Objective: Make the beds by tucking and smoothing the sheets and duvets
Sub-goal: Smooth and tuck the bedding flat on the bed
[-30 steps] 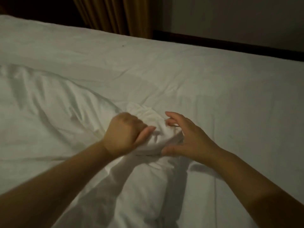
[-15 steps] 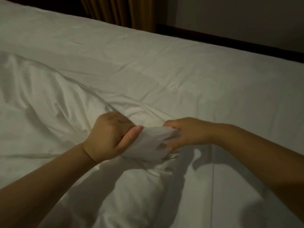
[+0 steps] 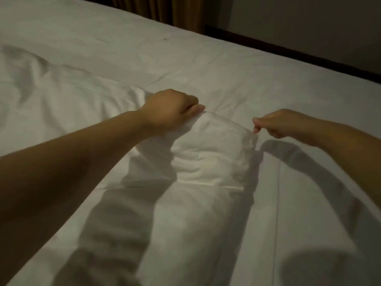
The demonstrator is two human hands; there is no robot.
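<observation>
The step in hand seems to be opening out the crumpled white fabric duvet [image 3: 210,153], bunched in a ridge on the near middle of the bed. The left hand [image 3: 171,109] grips one end of its folded edge in a fist, and the right hand [image 3: 282,124] pinches the other end. I judge the next move calls for an even pull with both hands across the smooth white sheet [image 3: 288,75], and only the duvet's own heavy folds toward the bed's left edge stand in the way.
</observation>
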